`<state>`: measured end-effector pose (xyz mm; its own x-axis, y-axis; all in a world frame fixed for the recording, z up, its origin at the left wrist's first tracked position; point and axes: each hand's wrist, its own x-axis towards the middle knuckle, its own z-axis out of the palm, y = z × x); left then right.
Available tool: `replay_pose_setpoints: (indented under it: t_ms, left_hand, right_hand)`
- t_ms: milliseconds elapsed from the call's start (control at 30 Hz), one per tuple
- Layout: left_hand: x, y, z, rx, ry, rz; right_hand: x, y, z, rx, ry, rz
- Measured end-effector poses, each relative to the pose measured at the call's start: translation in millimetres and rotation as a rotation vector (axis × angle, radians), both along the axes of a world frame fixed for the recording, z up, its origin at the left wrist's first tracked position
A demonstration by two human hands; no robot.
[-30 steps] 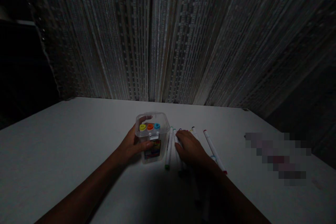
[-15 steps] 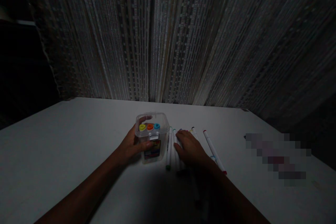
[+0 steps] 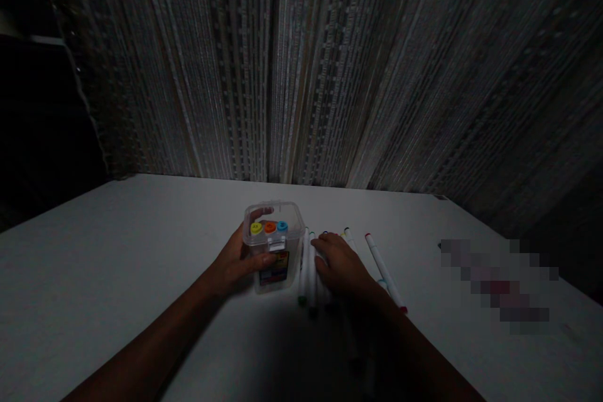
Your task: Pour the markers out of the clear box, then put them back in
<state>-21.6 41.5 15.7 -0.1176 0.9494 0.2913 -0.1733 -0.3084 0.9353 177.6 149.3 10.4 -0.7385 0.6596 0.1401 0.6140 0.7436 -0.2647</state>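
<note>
The colourful label [image 3: 279,268] on the clear plastic box [image 3: 273,213] is too dark to read.

A big white table [image 3: 117,251]. On top, a clear box [image 3: 273,248] with round yellow, orange and blue bits, white markers [image 3: 384,270] just beside it, and a blurry thing [image 3: 499,286] well off to the right.

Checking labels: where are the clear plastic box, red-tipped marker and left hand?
clear plastic box [image 3: 289,212], head view, on its lid
red-tipped marker [image 3: 382,270], head view, on its white barrel
left hand [image 3: 230,260], head view, on its back
</note>
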Motion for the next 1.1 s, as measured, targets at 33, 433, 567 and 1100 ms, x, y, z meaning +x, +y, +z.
replay_pose_setpoints:
  t_ms: [33, 433, 567, 1100]
  left_hand:
    - [0.0, -0.1, 0.2, 0.001, 0.002, -0.003]
    - [0.1, 0.4, -0.1, -0.016, -0.012, 0.001]
    - [-0.3, 0.2, 0.7, -0.018, -0.01, -0.008]
    - [-1.0, 0.6, -0.6, 0.013, -0.002, -0.005]
  right_hand:
    - [-0.2, -0.4, 0.4, -0.005, 0.002, 0.006]
    - [-1.6, -0.4, 0.4, 0.02, 0.003, 0.026]
    - [-1.5, -0.4, -1.7, 0.008, -0.012, 0.031]
    - [-0.8, -2.9, 0.9, -0.01, -0.013, 0.061]
